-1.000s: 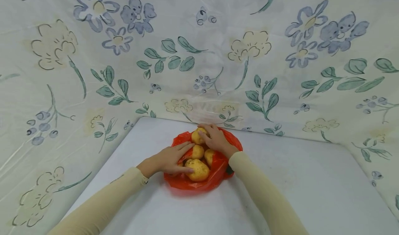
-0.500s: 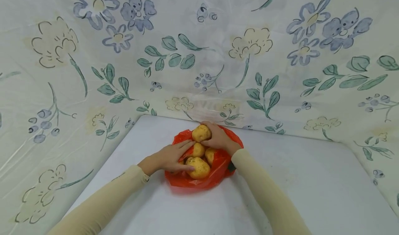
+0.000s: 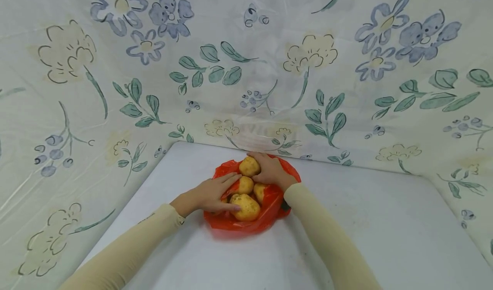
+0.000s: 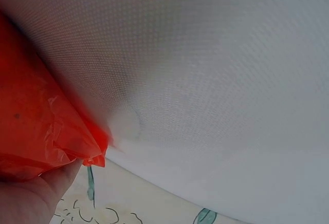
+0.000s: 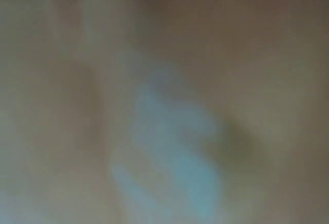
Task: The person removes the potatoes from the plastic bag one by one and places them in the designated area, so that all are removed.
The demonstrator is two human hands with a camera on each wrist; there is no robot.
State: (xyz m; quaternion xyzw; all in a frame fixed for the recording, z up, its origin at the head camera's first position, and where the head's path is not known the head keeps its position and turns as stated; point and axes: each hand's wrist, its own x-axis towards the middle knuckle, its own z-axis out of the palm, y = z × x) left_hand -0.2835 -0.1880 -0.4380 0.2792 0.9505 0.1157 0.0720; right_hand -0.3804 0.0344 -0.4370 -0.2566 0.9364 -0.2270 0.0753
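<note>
Several yellow potatoes sit in a crumpled red plastic bag [image 3: 246,226] whose mouth gapes upward. My right hand [image 3: 271,170] reaches in from the right and grips the potato [image 3: 249,167] at the far end, fingers curled round its far side and thumb at its near side. Spread over the bag's left side, my left hand [image 3: 209,194] has its fingers extended along the rim and its thumb on the large near potato [image 3: 245,207]. Two more potatoes show between the hands. In the left wrist view, part of that hand lies against the red plastic [image 4: 46,116]. The right wrist view is blurred.
The bag rests on a white table [image 3: 377,221], toward its back edge. Flower-printed sheeting [image 3: 269,76] rises behind the table and along both sides. A small dark patch [image 3: 285,205] shows at the bag's right side, beside the right sleeve.
My right hand has shifted from lying over the top of the far potato to gripping its right side, leaving more of the potato visible. The left hand stays nearly still.
</note>
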